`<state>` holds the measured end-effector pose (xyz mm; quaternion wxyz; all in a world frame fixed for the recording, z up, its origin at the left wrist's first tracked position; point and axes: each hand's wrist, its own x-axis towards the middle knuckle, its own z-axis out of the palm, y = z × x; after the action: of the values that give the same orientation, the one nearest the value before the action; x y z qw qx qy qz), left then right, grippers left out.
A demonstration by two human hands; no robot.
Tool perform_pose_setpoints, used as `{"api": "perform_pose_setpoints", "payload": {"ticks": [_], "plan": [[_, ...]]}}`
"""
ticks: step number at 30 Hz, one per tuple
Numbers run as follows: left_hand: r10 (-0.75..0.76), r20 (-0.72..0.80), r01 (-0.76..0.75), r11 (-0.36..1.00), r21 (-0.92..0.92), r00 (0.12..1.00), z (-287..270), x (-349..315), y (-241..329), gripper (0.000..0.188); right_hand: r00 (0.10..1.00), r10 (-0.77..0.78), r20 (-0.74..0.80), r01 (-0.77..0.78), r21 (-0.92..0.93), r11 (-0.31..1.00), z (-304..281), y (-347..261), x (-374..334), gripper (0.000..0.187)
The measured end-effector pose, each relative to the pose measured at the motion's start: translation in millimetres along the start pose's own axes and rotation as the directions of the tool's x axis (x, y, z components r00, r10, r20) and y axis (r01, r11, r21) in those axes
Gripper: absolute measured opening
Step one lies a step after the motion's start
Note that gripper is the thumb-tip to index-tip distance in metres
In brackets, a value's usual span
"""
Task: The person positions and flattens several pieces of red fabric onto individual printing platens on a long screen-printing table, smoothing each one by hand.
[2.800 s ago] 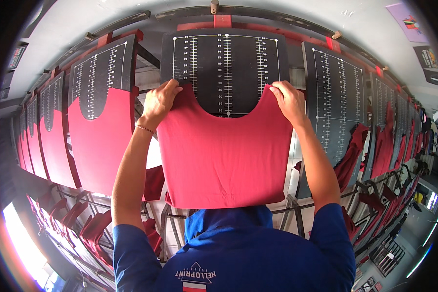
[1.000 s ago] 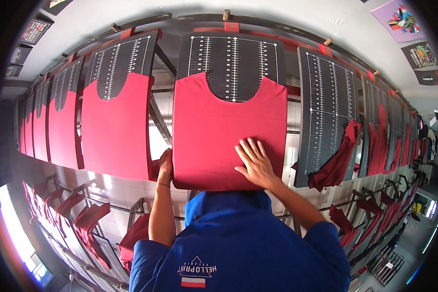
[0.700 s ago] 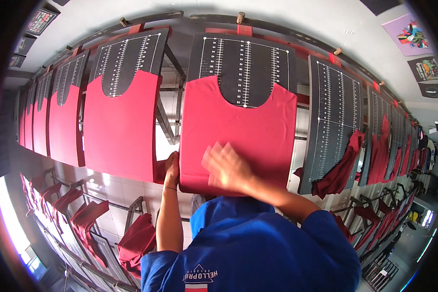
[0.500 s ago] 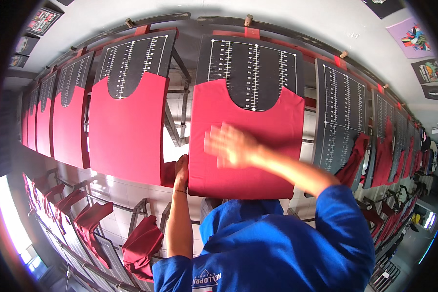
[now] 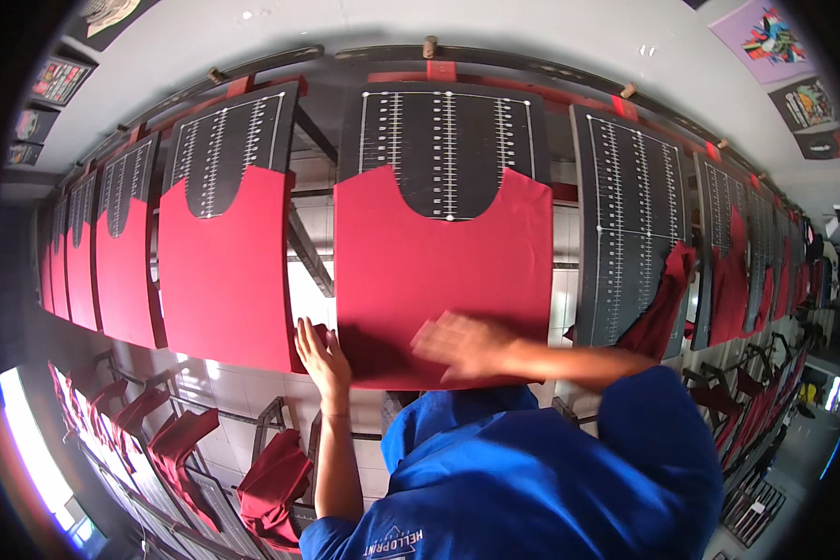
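Note:
A red shirt panel [image 5: 439,271] with a scooped neckline lies spread over the middle black board [image 5: 420,140], which bears white ruler markings. My right hand [image 5: 467,347] is flat on the panel's near part, fingers stretched and slightly blurred. Just off that board's left side is my left hand [image 5: 323,366], its fingers extended beside the gap to the neighbouring board. That neighbour carries another smooth red panel [image 5: 224,271]. Whether my left fingertips touch either panel's edge I cannot tell.
On the right, a black board [image 5: 630,187] has a crumpled red cloth [image 5: 661,303] on its near part. More boards line both sides. Behind them runs a dark metal rail [image 5: 495,58]. At the lower left, a bunched red cloth [image 5: 275,485] hangs on another rack.
My right hand has slid toward the panel's near edge. My left hand has come away from the board's side, its fingers now showing more openly. The view has shifted slightly.

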<state>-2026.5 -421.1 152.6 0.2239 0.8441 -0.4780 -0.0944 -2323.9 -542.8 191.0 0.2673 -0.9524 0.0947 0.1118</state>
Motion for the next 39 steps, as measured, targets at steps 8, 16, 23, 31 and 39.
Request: {"api": "perform_pose_setpoints", "payload": {"ticks": [8,16,23,31,39], "plan": [[0.534,0.567,-0.626,0.779,-0.041,0.627,40,-85,163,0.077,0.732,0.348,-0.585,-0.516,-0.144,0.844,-100,226,-59,0.074],[0.465,0.17,-0.492,0.848,0.195,0.869,75,60,205,0.071,0.865,0.198,-0.46,-0.191,0.063,0.98,85,-71,-145,0.05],[0.762,0.517,-0.806,0.554,-0.207,0.39,100,-107,268,0.084,0.15,0.986,-0.079,-0.322,0.938,0.124,78,-93,-235,0.028],[0.949,0.288,-0.799,0.27,-0.538,0.126,131,-176,369,0.057,-0.601,0.646,-0.471,-0.633,0.774,-0.024,125,-28,-395,0.028],[0.517,0.216,-0.181,0.612,-0.77,0.828,154,-152,471,0.006,-0.464,0.873,-0.154,0.442,0.813,0.378,69,9,-546,0.019]]}}
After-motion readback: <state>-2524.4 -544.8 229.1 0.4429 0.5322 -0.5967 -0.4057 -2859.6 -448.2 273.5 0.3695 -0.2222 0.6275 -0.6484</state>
